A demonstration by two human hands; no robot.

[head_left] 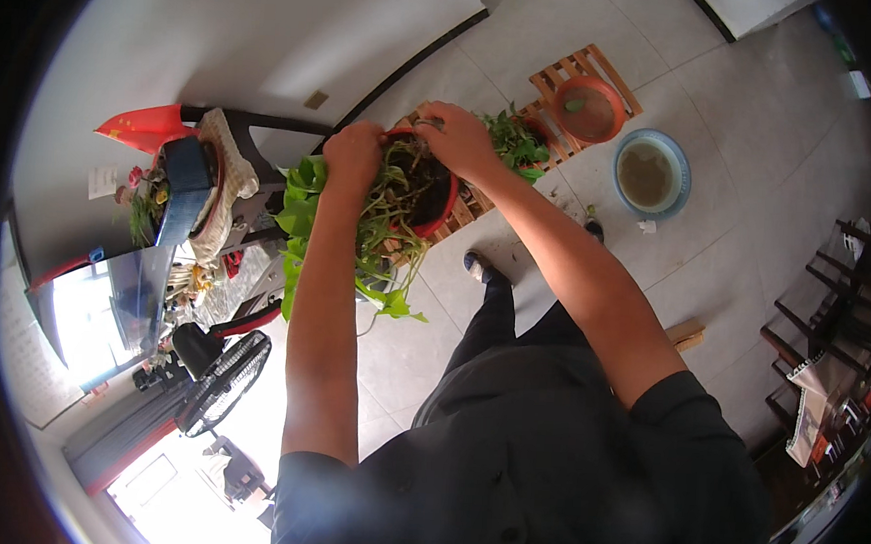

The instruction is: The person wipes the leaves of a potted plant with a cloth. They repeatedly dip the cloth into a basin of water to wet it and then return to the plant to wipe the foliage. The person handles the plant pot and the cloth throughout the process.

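Note:
A red pot (445, 213) of dark soil stands on a slatted wooden stand (475, 203), with a leafy vine plant (299, 211) trailing over its near and left sides. My left hand (354, 154) is at the pot's left rim, its fingers curled and mostly turned from view; whether it grips the rim or stems cannot be told. At the far side of the pot, above the soil, my right hand (452, 138) has its fingers bent together near some bare stems. A small greyish thing shows at its fingertips, too small to name.
Right of the pot are a smaller potted plant (518, 141) and an orange-red basin (590, 109) on the stand. A blue basin (651, 174) of murky water sits on the floor. At left are a black fan (223, 383) and a cabinet holding ornaments. Chairs stand at far right.

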